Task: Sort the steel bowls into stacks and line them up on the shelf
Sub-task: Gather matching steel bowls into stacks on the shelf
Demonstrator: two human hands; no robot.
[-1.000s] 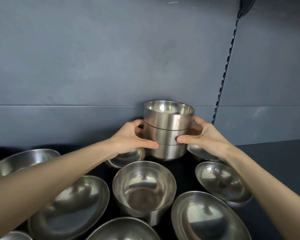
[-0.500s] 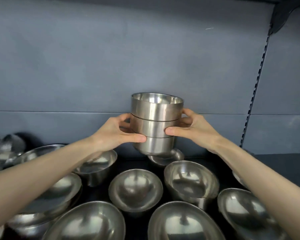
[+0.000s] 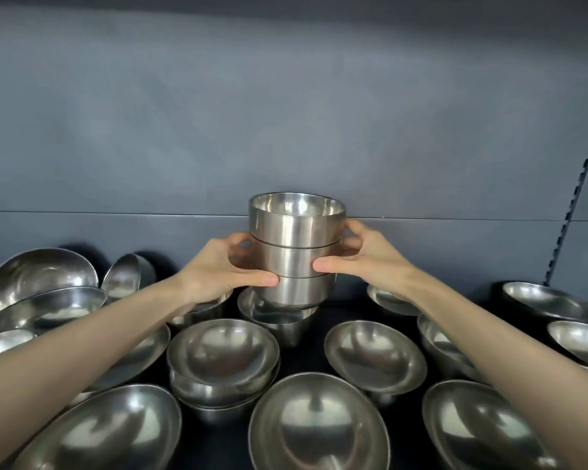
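Observation:
A stack of three straight-sided steel bowls (image 3: 294, 252) hangs in the air near the shelf's back wall. My left hand (image 3: 221, 269) grips its left side and my right hand (image 3: 364, 259) grips its right side, thumbs on the front. The stack's base is just above another small steel bowl (image 3: 279, 318) that stands on the shelf, and I cannot tell whether they touch. Several wide, shallow steel bowls lie around, among them one in front centre (image 3: 223, 354) and one at the front (image 3: 316, 425).
The dark shelf (image 3: 306, 354) is crowded with loose bowls on the left (image 3: 41, 283), right (image 3: 547, 303) and front. The grey back wall (image 3: 286, 130) is close behind the stack. A slotted upright (image 3: 577, 191) runs down the right.
Both hands have lifted the stack off the shelf and carried it left; it now hangs over another small bowl. The view has swung left, showing more bowls.

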